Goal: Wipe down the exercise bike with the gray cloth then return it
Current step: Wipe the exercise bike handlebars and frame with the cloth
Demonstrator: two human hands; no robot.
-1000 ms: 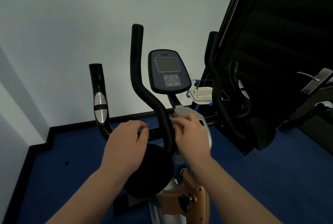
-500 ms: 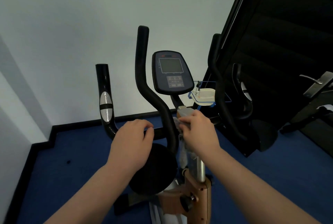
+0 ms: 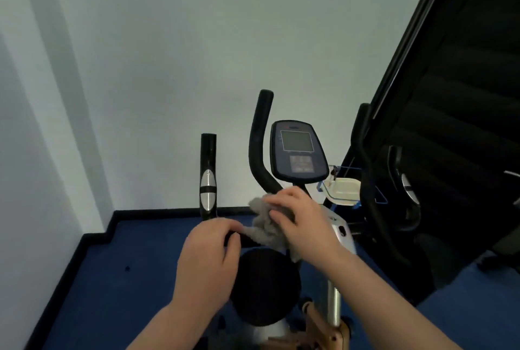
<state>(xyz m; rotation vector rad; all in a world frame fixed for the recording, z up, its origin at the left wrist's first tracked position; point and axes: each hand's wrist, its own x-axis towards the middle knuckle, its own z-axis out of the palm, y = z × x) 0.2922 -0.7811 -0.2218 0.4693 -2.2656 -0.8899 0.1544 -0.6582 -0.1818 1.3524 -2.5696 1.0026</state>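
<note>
Two hands, one gray cloth (image 3: 264,225) at the console (image 3: 298,152).
Below it, right hand (image 3: 301,225) clutches the cloth against the handlebar (image 3: 260,141); left hand (image 3: 209,259) grasps the crossbar (blue floor (image 3: 135,279) open leftward).

cloth (image 3: 264,225) on handlebar (image 3: 260,149) between both hands, console (image 3: 298,152) behind, tray (image 3: 344,190) right of console

One exercise bike (image 3: 334,237), one gray cloth (image 3: 264,225) and one console (image 3: 298,152). Two hands: left hand (image 3: 209,256), right hand (image 3: 302,225). One clear tray (image 3: 342,192).
</note>
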